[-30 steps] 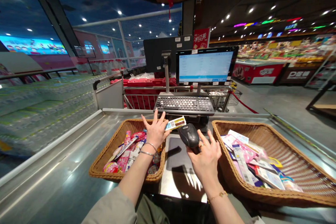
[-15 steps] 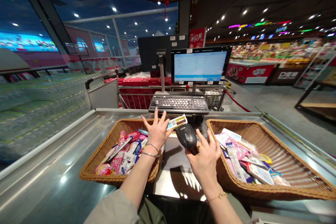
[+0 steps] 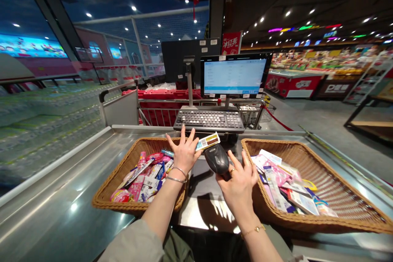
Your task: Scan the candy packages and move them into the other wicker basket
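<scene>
My left hand [image 3: 183,152] pinches a small flat packet [image 3: 208,141] between thumb and forefinger, its other fingers spread upward. The packet is held just above and behind the head of a black handheld barcode scanner [image 3: 216,158]. My right hand [image 3: 239,182] grips the scanner's handle, with some fingers raised off it. Both hands hover over the metal counter [image 3: 61,221] between two wicker baskets. The left basket [image 3: 118,176] holds several small pink and white packets. The right basket [image 3: 337,188] holds several flat carded packets.
Behind the hands stand a grey keyboard [image 3: 209,120] and a lit monitor [image 3: 235,75]. A shopping trolley with red crates [image 3: 166,108] is beyond the counter. Stacked bottled water [image 3: 37,131] lies to the left, shop displays [image 3: 322,69] to the far right.
The view shifted slightly to the left. Both hands stayed nearly still, with the packet held over the scanner head throughout.
</scene>
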### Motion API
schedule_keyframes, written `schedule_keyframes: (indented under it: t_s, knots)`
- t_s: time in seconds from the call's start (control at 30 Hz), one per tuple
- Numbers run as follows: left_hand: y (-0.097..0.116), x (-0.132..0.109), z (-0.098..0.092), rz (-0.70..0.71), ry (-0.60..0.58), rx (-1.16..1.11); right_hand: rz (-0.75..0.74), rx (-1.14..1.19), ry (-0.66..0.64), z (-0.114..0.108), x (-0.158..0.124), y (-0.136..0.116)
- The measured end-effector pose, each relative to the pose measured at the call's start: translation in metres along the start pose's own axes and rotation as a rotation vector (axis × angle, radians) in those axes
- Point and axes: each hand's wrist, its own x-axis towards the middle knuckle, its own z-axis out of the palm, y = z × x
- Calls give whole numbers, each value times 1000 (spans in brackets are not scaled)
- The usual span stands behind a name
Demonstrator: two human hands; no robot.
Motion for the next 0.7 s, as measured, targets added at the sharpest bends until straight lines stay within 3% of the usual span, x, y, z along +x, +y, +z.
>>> schedule_keyframes:
  t_s: [0.7]
  knots:
    - [0,-1,2,-6,-3,-1,-74,-19,-38,7,-4,11]
